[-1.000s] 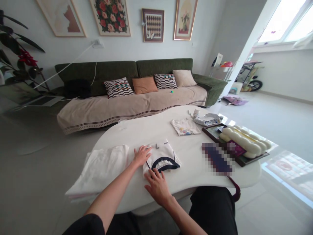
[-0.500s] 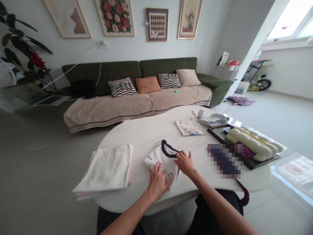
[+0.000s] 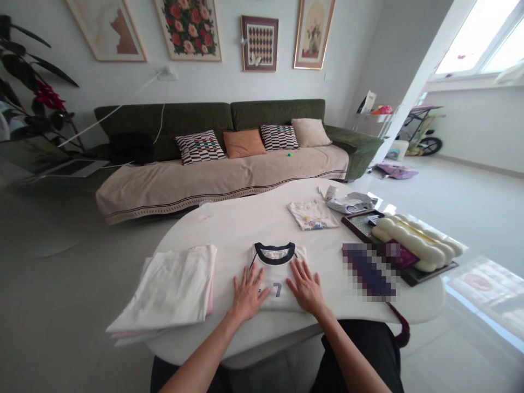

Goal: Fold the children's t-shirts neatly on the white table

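Observation:
A folded white shirt (image 3: 275,263) with a dark navy collar and a number on its front lies on the white table (image 3: 245,218) near its front edge. My left hand (image 3: 247,293) lies flat on the shirt's lower left part, fingers spread. My right hand (image 3: 306,287) lies flat on its lower right part, fingers also spread. Neither hand grips anything. A stack of folded white cloth (image 3: 172,286) sits just left of the shirt.
A small folded printed shirt (image 3: 311,214) and a crumpled packet (image 3: 347,202) lie farther back on the table. At the right stands a dark tray (image 3: 405,270) with a cream ridged object (image 3: 417,243). Behind the table is a green sofa (image 3: 229,142) with cushions.
The shirt has been turned round so that its collar now faces away from me and its front is up. Both hands moved from its edges to lie flat on its lower half.

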The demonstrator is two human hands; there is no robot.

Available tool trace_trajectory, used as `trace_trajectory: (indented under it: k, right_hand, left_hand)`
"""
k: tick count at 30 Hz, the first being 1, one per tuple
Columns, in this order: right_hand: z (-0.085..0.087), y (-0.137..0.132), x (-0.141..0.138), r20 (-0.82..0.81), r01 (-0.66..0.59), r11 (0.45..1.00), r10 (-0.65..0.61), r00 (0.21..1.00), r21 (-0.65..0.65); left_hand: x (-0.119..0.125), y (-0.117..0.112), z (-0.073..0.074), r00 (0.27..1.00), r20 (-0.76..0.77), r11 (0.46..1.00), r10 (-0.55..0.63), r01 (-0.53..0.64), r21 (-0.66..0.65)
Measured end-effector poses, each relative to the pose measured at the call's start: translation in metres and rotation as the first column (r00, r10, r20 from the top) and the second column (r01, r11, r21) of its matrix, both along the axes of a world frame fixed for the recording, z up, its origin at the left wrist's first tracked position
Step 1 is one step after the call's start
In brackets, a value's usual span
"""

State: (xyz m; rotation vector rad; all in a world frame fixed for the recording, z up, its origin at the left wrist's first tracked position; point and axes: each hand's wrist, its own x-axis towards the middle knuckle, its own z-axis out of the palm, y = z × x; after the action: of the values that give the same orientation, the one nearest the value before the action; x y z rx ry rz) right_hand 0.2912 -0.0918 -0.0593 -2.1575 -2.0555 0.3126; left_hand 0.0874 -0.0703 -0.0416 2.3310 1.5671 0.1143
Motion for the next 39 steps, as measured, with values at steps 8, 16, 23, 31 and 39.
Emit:
trace_trajectory:
  k: [8,16,23,31,39]
  right_hand:
    - [0.004,-0.009,0.031,-0.328,0.373,0.928,-0.35,0.878,0.01]
    - [0.013,0.003,0.031,-0.461,0.415,0.898,-0.435,0.774,-0.15]
    - [0.024,0.002,0.034,-0.738,0.286,0.917,-0.395,0.547,-0.279]
    - [0.039,0.002,0.06,-0.877,0.119,0.923,-0.384,0.288,-0.366]
    - [0.078,0.069,0.143,-0.934,0.252,0.938,-0.291,0.207,-0.236]
  left_hand:
    - [-0.015,0.018,-0.013,0.722,0.545,0.905,0.426,-0.343,-0.252]
    - [-0.006,0.029,0.002,0.505,0.645,0.806,0.573,-0.205,-0.556]
    - [-0.008,0.024,0.021,0.411,0.609,0.666,0.679,0.004,-0.746]
    - [0.023,0.024,0.026,0.33,0.53,0.514,0.781,0.142,-0.846]
    - [0.098,0.093,0.056,0.276,0.671,0.611,0.689,0.277,-0.741]
